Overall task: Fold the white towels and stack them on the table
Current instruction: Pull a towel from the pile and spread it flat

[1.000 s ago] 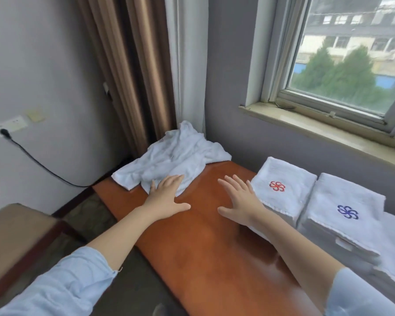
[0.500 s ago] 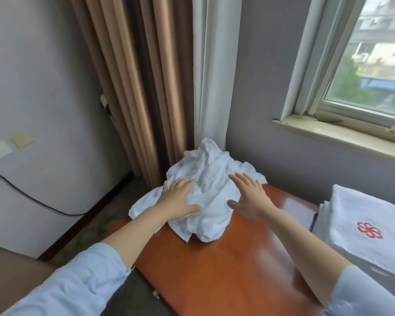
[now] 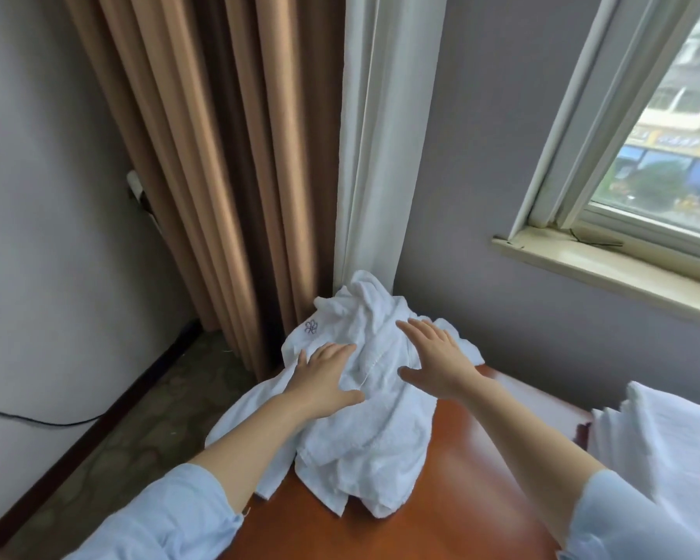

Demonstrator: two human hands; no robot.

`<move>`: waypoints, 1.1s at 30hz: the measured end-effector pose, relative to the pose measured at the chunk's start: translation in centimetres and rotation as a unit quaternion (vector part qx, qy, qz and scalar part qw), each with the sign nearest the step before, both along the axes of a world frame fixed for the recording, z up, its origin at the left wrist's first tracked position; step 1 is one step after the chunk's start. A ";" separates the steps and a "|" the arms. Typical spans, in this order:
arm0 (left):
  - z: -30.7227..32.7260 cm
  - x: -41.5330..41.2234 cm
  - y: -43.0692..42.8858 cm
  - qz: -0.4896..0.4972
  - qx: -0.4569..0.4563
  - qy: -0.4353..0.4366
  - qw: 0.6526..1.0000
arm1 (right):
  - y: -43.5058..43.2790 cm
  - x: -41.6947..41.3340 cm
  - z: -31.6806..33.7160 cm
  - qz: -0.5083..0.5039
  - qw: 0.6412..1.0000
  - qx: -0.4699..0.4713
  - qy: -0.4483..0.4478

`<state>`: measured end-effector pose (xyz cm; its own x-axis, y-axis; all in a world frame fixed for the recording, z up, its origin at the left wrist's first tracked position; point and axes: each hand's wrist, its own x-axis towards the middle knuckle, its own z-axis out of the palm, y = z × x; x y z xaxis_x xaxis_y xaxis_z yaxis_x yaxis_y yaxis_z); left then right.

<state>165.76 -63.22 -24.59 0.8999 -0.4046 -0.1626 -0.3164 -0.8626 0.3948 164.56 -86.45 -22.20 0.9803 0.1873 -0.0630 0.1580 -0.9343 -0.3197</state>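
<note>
A crumpled white towel [image 3: 364,450] with a small grey flower mark lies heaped at the far left end of the brown wooden table [image 3: 461,499], partly hanging over its edge. My left hand [image 3: 326,377] rests flat on the heap's left side, fingers spread. My right hand [image 3: 437,357] lies open over the heap's right side, fingers straight. At the right edge sits a folded white towel [image 3: 663,446] with a red mark, only partly in view.
Brown curtains [image 3: 203,175] and a white sheer curtain [image 3: 376,155] hang behind the table's end. A window [image 3: 663,135] with a stone sill [image 3: 607,272] is at the right. A black cable [image 3: 37,420] runs along the left wall above the floor.
Both hands have gone forward from the bare tabletop onto the crumpled towel. My view has swung left, so the folded stacks have slid to the right edge.
</note>
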 end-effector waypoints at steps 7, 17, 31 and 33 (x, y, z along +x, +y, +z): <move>-3.8 5.0 -2.5 0.037 -0.059 0.088 0.994 | -1.4 6.6 -3.3 0.008 0.999 0.005 0.045; -9.9 8.1 -4.4 0.095 -0.015 0.036 0.995 | -1.6 14.8 -10.2 0.069 0.995 -0.005 0.068; -6.7 6.7 -6.2 0.085 -0.164 0.023 0.982 | -3.8 9.4 -5.0 0.022 0.996 0.068 -0.048; -4.8 5.8 -6.5 0.075 -0.250 0.048 0.964 | -4.4 7.6 -2.8 -0.006 0.995 0.067 -0.078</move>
<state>171.57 -69.72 -29.44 0.9450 -0.3202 -0.0670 -0.1439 -0.5908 0.7939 172.21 -90.81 -25.04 0.9784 0.1722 0.1145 0.2046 -0.8873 -0.4132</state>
